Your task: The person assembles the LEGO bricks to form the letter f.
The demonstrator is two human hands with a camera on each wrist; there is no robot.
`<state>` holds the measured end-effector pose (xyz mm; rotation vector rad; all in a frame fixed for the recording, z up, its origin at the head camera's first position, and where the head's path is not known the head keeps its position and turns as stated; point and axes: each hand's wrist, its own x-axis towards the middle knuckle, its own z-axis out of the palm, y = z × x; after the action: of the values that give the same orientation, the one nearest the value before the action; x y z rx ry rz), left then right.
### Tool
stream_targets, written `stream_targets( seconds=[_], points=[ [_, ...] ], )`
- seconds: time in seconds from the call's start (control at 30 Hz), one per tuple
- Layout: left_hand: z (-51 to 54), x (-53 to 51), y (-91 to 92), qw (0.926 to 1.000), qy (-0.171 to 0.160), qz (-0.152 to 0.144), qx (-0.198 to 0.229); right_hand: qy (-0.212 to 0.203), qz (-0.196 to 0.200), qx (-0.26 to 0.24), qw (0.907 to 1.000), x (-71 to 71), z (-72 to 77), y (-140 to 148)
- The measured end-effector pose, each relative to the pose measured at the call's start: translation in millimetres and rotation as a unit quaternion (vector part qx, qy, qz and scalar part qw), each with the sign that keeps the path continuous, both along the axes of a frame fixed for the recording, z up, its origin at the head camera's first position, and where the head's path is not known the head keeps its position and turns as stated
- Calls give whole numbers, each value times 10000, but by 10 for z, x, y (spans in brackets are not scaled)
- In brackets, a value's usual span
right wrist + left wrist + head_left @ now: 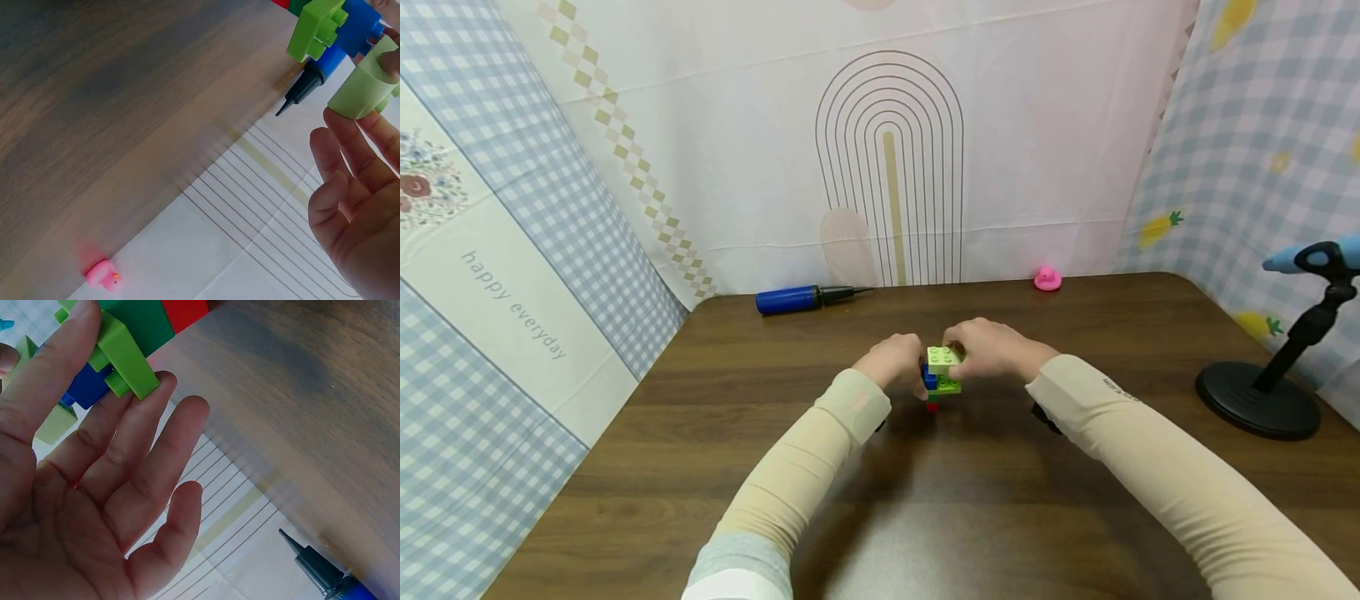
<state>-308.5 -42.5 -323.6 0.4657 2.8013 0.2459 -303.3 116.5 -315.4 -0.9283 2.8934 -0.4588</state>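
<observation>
Near the middle of the table stands a small stack of toy building bricks. A red brick (185,311) is lowest, then a dark green brick (140,322), a bright green brick (315,31) and a blue brick (359,25). My left hand (895,362) holds the stack from the left between thumb and fingers, its other fingers spread. From the right, my right hand (988,348) pinches a pale green brick (942,360) with one curved side, at the top of the stack. Whether that brick is pressed onto the blue one is hard to tell.
At the table's back edge lie a blue pump (788,300) with a black pointed nozzle and a pink toy duck (1047,279). A black stand (1258,400) holding something light blue is at the right. Patterned cloth (760,167) hangs behind the wooden table (700,483).
</observation>
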Motion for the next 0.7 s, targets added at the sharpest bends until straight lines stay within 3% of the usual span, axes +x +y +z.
stream_targets(
  seconds=[0.7],
  points=[
    [11, 6, -7, 9999, -88, 69, 47, -2, 230, 368, 9991, 12, 55, -96]
  ],
)
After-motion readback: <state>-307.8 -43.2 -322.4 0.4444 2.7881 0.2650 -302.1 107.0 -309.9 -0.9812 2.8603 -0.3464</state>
